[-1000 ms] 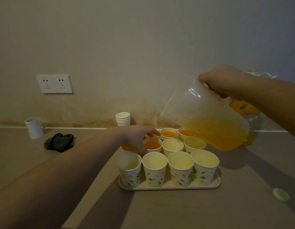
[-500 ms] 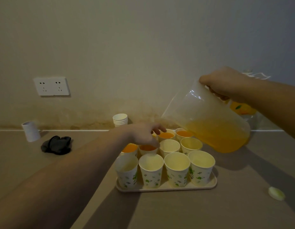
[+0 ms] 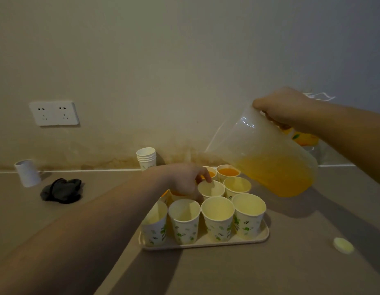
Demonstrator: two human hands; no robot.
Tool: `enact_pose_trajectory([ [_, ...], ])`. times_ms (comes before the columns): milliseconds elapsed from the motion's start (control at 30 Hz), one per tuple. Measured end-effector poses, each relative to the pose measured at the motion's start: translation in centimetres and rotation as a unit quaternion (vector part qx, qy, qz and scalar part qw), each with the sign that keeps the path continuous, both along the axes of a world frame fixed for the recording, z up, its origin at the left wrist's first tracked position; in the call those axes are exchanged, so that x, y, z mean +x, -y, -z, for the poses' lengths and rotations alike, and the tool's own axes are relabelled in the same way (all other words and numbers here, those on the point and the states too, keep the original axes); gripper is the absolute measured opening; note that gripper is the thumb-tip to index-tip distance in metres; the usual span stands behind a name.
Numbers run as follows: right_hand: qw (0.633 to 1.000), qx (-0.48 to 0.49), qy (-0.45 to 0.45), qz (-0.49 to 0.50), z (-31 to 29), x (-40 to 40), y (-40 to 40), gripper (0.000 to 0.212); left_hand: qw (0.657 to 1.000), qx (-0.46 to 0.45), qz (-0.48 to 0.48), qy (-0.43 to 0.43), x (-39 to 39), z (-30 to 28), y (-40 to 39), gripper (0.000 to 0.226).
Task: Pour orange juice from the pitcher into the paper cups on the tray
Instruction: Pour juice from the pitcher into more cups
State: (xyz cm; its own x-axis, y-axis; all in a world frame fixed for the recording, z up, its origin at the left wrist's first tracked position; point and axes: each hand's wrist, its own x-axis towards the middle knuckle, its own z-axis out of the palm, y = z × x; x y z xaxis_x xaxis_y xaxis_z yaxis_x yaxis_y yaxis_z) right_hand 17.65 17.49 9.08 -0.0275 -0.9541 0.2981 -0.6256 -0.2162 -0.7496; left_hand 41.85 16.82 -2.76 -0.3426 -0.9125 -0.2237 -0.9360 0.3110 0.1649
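Currently right hand grips tilted juice pitcher above tray; left hand pinches rim of empty middle-row paper cup.

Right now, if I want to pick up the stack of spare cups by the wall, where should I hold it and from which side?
Probably grip the stack of cups around its side wall, near the lower part. It stands upright with open rims upward, so a top pinch might lift only one cup. Come from the front or left; the left hand and tray crowd its right.

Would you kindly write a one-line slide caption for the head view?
Right hand tilts the juice pitcher above the tray while left hand grips an empty middle-row cup.
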Motion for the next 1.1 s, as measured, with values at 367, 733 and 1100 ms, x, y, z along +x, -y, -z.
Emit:
enact_pose_trajectory([
  [367, 1.0, 0.001, 0.001, -0.001, 0.5, -0.4, 0.1, 0.018, 1.0, 0.004, 0.006, -0.013, -0.1, 0.1, 0.1, 0.072],
  [733, 1.0, 0.017, -0.022, 0.008, 0.8, -0.6, -0.8, 0.024, 0.999, -0.014, -0.007, -0.051, -0.4, 1.1, 0.1, 0.089],
  [1100, 0.997, 0.005, -0.076, 0.016, 1.0, -0.7, -1.1, 0.025, 0.992, -0.013, -0.033, -0.122, -0.2, 1.6, -0.1, 0.084],
])
